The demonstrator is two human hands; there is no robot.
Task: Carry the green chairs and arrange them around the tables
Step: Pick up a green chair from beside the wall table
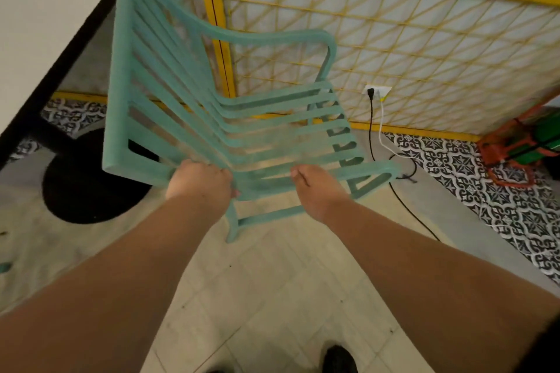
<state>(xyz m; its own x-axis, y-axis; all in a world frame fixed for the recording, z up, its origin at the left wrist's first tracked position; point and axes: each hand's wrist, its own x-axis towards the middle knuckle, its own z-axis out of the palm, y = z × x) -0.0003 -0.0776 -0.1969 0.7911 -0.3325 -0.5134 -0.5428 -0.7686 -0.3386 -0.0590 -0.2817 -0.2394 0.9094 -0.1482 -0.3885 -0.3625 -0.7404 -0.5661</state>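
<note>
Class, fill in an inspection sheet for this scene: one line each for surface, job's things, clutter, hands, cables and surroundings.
Surface: pale tiled floor, with a patterned black-and-white tile border along the right.
Job's things: one green chair, slatted, tilted and held up off the floor; white table with a black edge at left, its round black base on the floor.
Clutter: orange and green object on the floor at right; what it is cannot be told.
Hands: left hand and right hand both grip the chair's near side rail.
Cables: black cable and white cable run from the wall socket down to the floor.
Surroundings: yellow lattice panel against the wall.
</note>
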